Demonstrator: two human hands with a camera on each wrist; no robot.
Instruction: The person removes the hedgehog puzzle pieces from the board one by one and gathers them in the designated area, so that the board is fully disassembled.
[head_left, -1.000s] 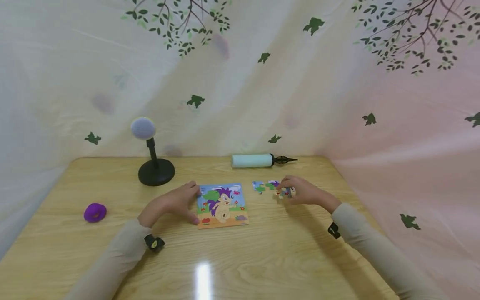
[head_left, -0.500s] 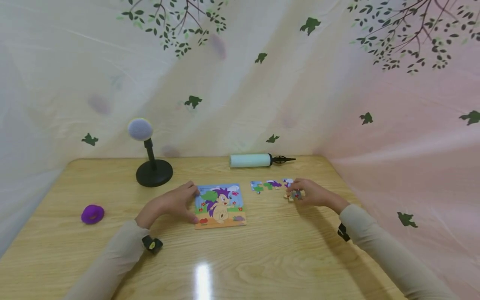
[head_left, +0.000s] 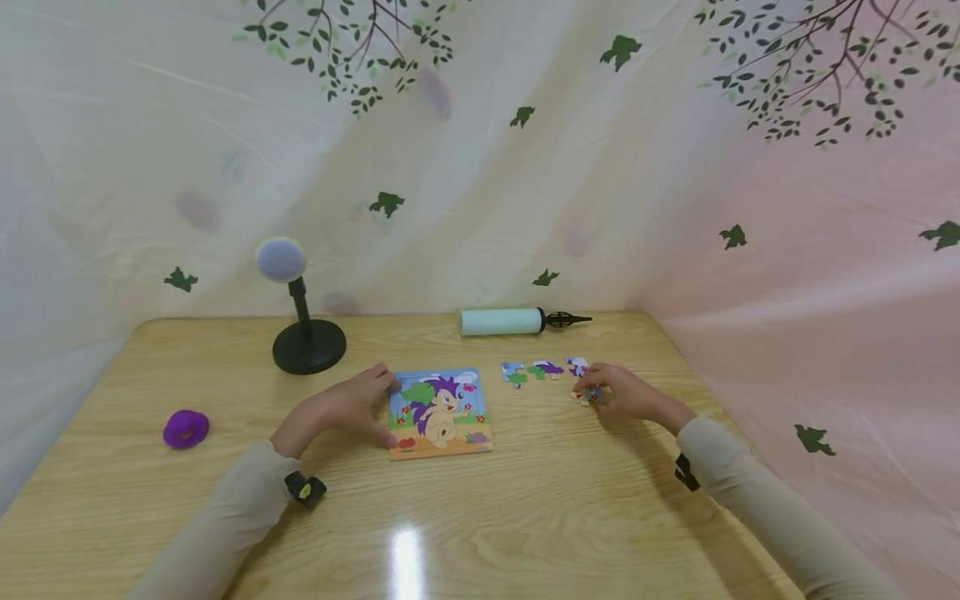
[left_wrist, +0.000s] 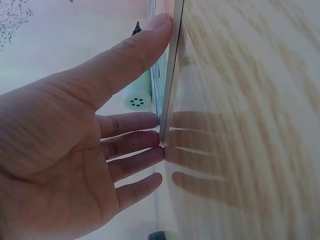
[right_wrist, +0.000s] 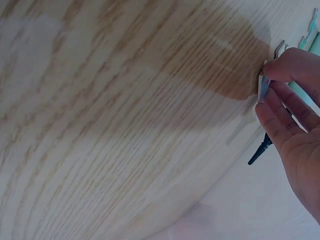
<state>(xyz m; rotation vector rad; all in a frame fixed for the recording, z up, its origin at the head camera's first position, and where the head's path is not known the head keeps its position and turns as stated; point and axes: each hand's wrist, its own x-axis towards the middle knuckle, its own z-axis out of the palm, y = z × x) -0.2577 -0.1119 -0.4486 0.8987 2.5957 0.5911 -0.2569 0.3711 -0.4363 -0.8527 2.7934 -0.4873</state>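
Observation:
A square jigsaw puzzle board with a purple-spined hedgehog picture lies flat on the table. My left hand is at its left side, thumb on the lower corner and fingertips by the upper one. In the left wrist view those fingers are nearly straight against the board's edge. To the right, my right hand pinches a puzzle piece at the tabletop; the right wrist view shows the piece between thumb and fingertips. Three pieces lie behind it in a row: one blue, one green-purple, one purple-white.
A pale blue hand pump with a black nozzle lies near the table's back edge. At the back left stands a round-headed microphone-like object on a black base. A purple ring-shaped object sits far left. A printed curtain hangs behind.
My right hand has moved rightward with its piece, then slightly toward me, baring the purple-white piece behind it. The left hand stays at the board, and the head view has shifted slightly.

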